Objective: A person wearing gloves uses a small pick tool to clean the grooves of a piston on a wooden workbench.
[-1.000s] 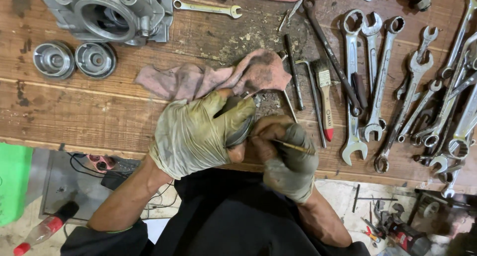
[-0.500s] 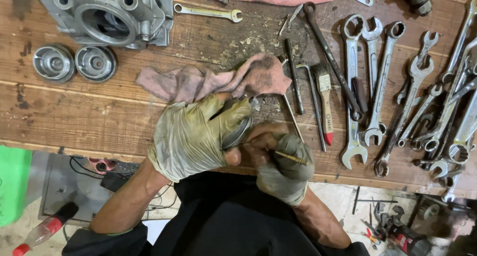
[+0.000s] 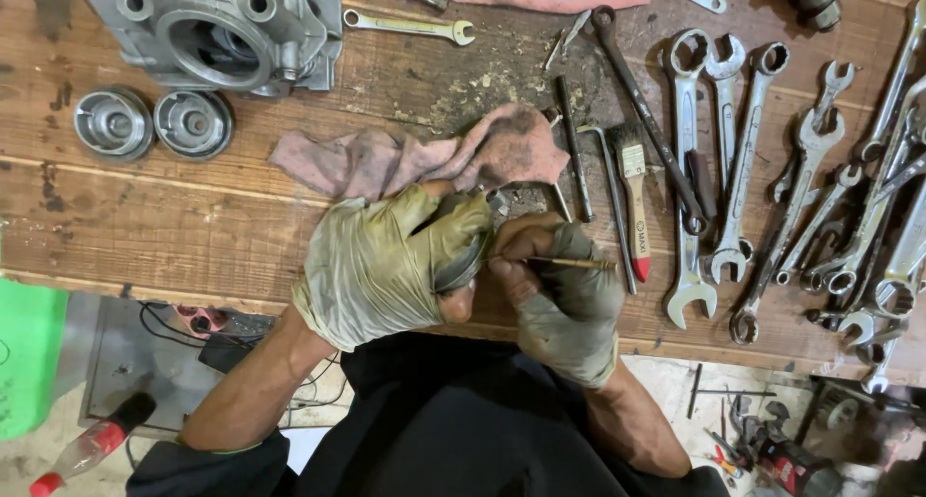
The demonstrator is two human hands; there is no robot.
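My left hand, in a dirty yellowish glove, is wrapped around a round grey metal part at the near edge of the wooden workbench. My right hand, in a dark torn glove, pinches a thin pointed stick tool whose tip rests against that part. Most of the part is hidden by my fingers. A grimy pink rag lies just beyond both hands.
A grey engine casting and two round metal caps sit at the far left. Several spanners, a small brush and long rods lie to the right. A green tub and a red-capped bottle are below the bench.
The hands stay together on the part; the right hand and its stick have shifted slightly as it works against the part. The view has drifted a little.
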